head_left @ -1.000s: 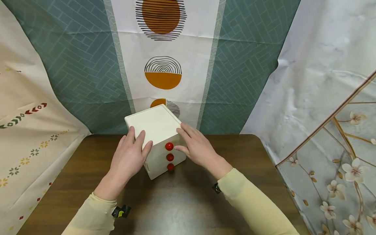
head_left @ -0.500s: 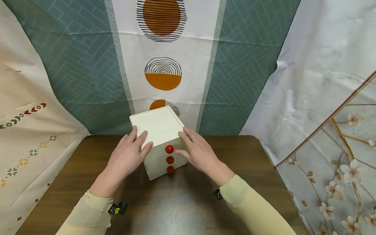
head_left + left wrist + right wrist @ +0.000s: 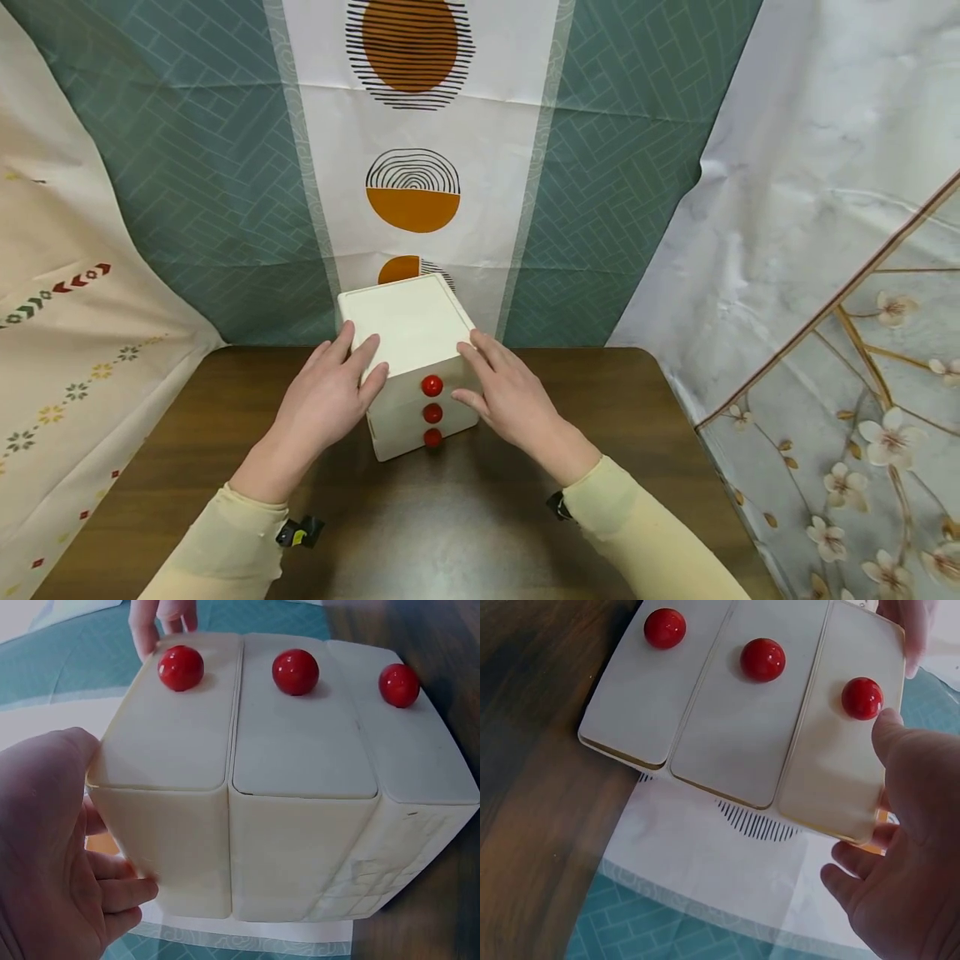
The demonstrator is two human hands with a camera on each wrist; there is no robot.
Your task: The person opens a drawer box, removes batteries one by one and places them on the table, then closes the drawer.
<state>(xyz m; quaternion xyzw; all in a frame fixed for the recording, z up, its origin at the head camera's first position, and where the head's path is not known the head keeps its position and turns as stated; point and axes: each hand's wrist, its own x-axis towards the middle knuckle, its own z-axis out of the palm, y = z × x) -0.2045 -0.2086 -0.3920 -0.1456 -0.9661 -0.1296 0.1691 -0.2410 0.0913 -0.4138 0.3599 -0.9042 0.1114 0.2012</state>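
A small white drawer unit (image 3: pixel 405 321) stands on the table, its front of three stacked drawers facing me at a slight angle. Each drawer has a round red knob, the top one (image 3: pixel 432 385) being nearest my hands. My left hand (image 3: pixel 322 400) rests on the left top edge with fingers spread; in the left wrist view its lower fingers (image 3: pixel 112 892) lie beside the unit's side wall. My right hand (image 3: pixel 517 400) touches the right top edge. Its thumb (image 3: pixel 889 731) is near the top knob in the right wrist view, and some fingertips are hidden.
A dark wooden table (image 3: pixel 450 533) lies under the unit. Behind it hangs a green and white patterned cloth (image 3: pixel 622 167). Further cloths hang at the left (image 3: pixel 82 417) and right (image 3: pixel 787 275).
The drawer unit has turned a little clockwise and shifted slightly nearer, so its front faces me more squarely. Both hands have stayed on its top edges.
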